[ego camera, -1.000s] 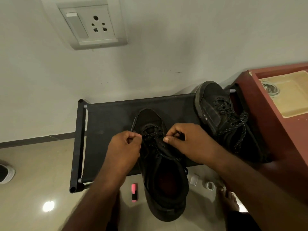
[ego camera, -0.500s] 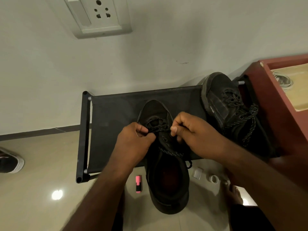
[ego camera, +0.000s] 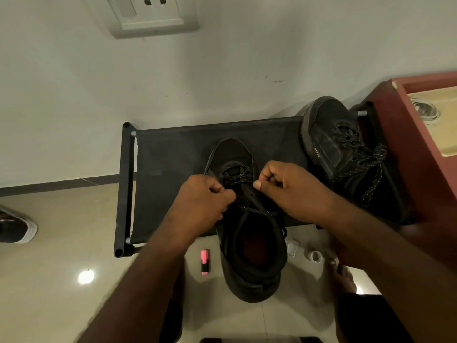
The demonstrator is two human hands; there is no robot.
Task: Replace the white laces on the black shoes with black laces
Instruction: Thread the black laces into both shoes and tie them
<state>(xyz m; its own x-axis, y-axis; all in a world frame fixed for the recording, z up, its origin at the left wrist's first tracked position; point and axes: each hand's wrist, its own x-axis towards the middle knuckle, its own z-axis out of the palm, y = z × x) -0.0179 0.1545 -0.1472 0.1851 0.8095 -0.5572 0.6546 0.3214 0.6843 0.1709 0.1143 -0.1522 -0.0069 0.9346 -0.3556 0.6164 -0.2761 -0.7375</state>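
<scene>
Lace (ego camera: 259,212) pinched by left hand (ego camera: 204,203) and right hand (ego camera: 290,191) over shoe (ego camera: 232,154). Best pull both ends evenly, untwisted.

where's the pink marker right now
In the head view the pink marker lies on the floor tiles, just left of the heel of the shoe being laced and just past the near edge of the black rack.
</scene>
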